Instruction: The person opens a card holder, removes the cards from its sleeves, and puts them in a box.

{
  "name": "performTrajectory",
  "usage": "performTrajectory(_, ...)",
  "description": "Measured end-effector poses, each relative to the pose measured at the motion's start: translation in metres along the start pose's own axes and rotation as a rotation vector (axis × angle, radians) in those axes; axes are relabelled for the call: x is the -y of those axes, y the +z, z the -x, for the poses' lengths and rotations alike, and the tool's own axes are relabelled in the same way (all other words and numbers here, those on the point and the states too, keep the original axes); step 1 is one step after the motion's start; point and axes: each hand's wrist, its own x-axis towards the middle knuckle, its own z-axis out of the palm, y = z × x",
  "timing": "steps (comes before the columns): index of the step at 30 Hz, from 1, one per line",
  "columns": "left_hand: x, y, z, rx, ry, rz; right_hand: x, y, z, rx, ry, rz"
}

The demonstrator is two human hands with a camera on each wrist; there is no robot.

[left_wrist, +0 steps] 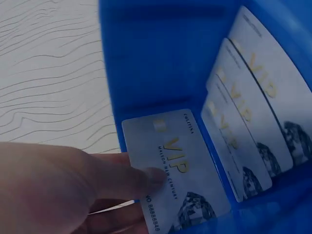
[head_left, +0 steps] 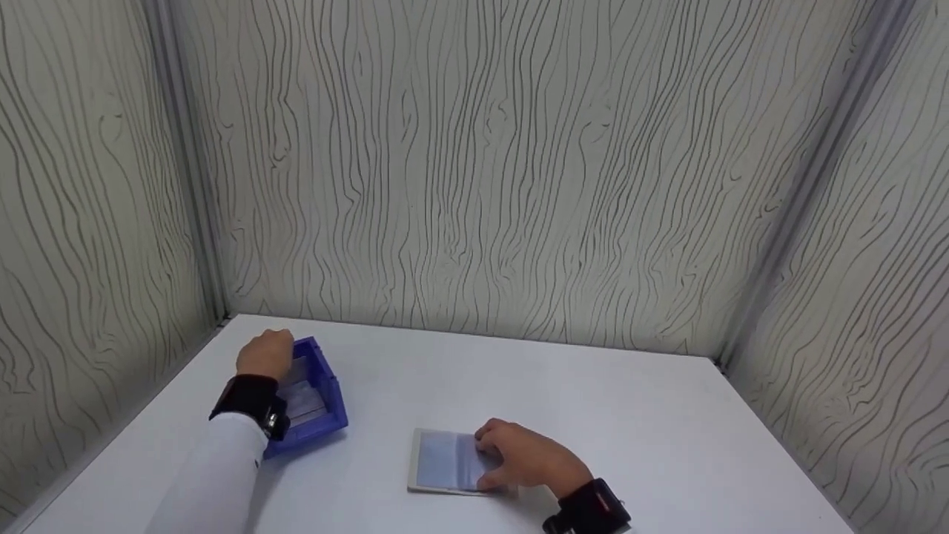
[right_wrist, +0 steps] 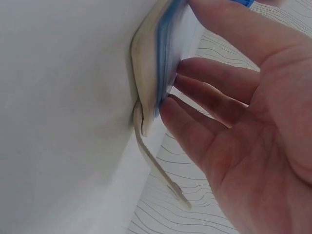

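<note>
In the left wrist view, my left hand (left_wrist: 73, 187) pinches a silver VIP card (left_wrist: 180, 170), thumb on its printed face and fingers behind it. The card is inside a blue plastic bin (head_left: 337, 404); several similar cards (left_wrist: 243, 112) lean against the bin's wall beside it. My right hand (head_left: 537, 456) rests its fingertips on the right part of an open card holder (head_left: 441, 460) with clear bluish sleeves and a cream cover. A cream strap (right_wrist: 161, 165) with a snap sticks out from the holder in the right wrist view.
The bin and the holder stand apart on a white table (head_left: 519, 386), the bin farther back on the left. Wood-grain patterned panels (head_left: 474, 185) enclose the table at the back and on both sides.
</note>
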Motion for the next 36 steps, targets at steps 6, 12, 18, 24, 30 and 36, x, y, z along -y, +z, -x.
performTrajectory(6, 0.006, 0.007, 0.000, 0.028, -0.033, 0.006, 0.004, -0.003, -0.001, -0.010, -0.013, 0.008)
performTrajectory(12, 0.004, 0.008, 0.001, -0.001, -0.020, 0.005, 0.005, -0.005, 0.000, -0.010, -0.019, 0.005)
performTrajectory(18, -0.003, -0.008, 0.002, -0.029, -0.011, 0.003, 0.004, -0.008, 0.001, -0.022, -0.035, 0.000)
performTrajectory(24, -0.025, -0.029, 0.011, -0.150, 0.002, 0.062, 0.001, -0.006, 0.001, -0.017, -0.024, 0.012)
performTrajectory(30, -0.071, -0.048, 0.037, -0.307, 0.012, 0.151, -0.001, -0.001, 0.001, -0.004, -0.009, 0.012)
performTrajectory(36, -0.114, -0.057, 0.062, -0.218, 0.038, 0.262, 0.003, 0.002, -0.001, 0.003, 0.012, 0.005)
